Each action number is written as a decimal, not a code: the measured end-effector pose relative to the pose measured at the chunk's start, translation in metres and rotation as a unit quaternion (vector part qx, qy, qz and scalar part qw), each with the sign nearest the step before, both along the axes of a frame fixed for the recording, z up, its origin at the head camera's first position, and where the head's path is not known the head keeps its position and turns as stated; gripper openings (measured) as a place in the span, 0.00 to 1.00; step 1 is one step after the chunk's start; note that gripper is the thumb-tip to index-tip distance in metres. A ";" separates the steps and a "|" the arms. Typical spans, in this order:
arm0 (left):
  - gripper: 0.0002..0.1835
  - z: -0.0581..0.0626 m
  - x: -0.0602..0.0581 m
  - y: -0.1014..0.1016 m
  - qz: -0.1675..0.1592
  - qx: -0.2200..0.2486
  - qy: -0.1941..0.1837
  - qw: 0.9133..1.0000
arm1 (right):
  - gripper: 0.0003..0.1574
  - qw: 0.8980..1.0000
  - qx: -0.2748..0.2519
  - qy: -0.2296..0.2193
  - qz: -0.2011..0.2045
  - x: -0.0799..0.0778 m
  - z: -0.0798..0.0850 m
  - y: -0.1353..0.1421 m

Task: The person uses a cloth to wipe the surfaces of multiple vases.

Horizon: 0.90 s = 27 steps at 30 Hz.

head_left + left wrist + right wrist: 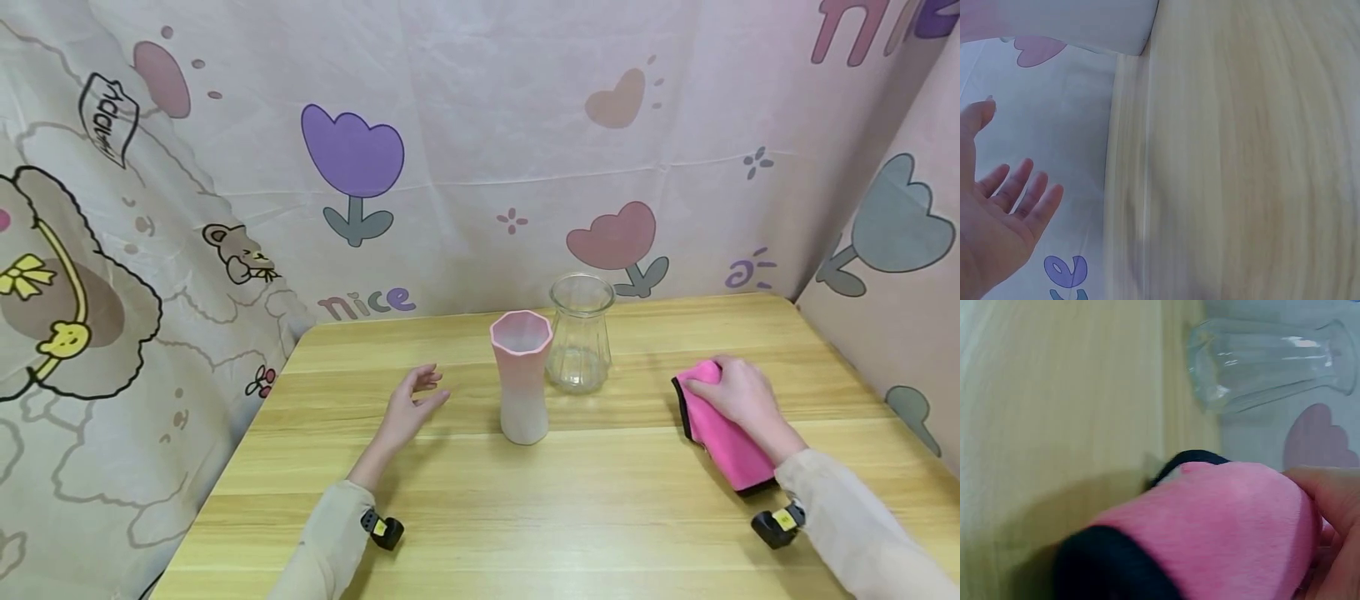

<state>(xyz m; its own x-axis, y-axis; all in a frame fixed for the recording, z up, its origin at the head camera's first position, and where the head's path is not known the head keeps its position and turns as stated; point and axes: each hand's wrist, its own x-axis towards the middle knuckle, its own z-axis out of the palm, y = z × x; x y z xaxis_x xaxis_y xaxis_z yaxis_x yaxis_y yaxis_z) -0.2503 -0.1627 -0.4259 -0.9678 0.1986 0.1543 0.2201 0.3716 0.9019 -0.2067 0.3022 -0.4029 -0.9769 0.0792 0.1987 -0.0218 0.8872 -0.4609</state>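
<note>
My right hand [738,393] grips a folded pink cloth [723,446] with black edging, at the right of the table. In the right wrist view the cloth [1222,525] bulges between thumb and fingers. My left hand [412,404] is held to the left of a pink-and-white vase [522,392], fingers loosely bent and apart from it. Seen from the left wrist, that hand [1004,219] has its palm showing and nothing in it; part of the vase [1085,22] enters at the top. Just behind the vase, to its right, stands a clear glass vase [581,350].
The wooden table [600,517] meets a patterned cloth backdrop [480,167] at its far edge. More printed fabric hangs along the left and right sides. Both upright vases stand close together near the table's middle.
</note>
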 end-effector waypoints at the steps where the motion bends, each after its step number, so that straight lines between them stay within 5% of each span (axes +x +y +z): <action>1: 0.32 0.000 0.000 -0.001 0.003 -0.005 0.001 1.000 | 0.37 1.000 0.005 0.002 -0.002 -0.002 -0.004 0.001; 8: 0.34 -0.002 0.003 -0.005 0.034 -0.076 0.034 0.996 | 0.34 0.999 0.030 0.010 -0.021 -0.010 -0.027 -0.002; 13: 0.33 -0.003 0.003 -0.007 0.055 -0.135 0.087 0.986 | 0.37 0.999 0.043 0.003 -0.027 -0.012 -0.035 -0.006; 18: 0.34 -0.005 0.003 -0.011 0.068 -0.177 0.122 0.974 | 0.41 0.998 0.056 0.020 -0.024 -0.012 -0.038 -0.007; 27: 0.40 -0.005 0.001 -0.017 0.067 -0.253 0.130 0.956 | 0.43 0.993 0.096 0.064 0.027 -0.008 -0.033 -0.008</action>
